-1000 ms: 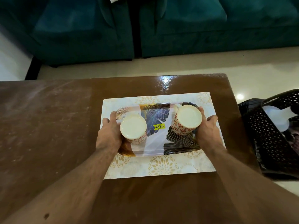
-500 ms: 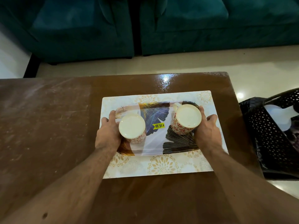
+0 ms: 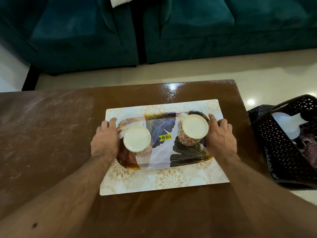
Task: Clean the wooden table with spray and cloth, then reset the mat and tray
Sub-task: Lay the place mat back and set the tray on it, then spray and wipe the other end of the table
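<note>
Here both hands' fingers grip the tray (image 3: 159,157) ends, left hand (image 3: 105,141), right hand (image 3: 220,140), mat (image 3: 171,181) margin bare around.

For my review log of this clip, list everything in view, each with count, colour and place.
table: 1, brown wood, foreground
mat: 1, white with gold flowers, on table
tray: 1, leaf-patterned, on mat
mugs: 2, cream with red print, upside down on tray
price sticker: 1, yellow, tray centre
basket: 1, black perforated, right of table
sofas: 2, teal, behind table
left hand: at tray's left end
right hand: at tray's right end
</note>
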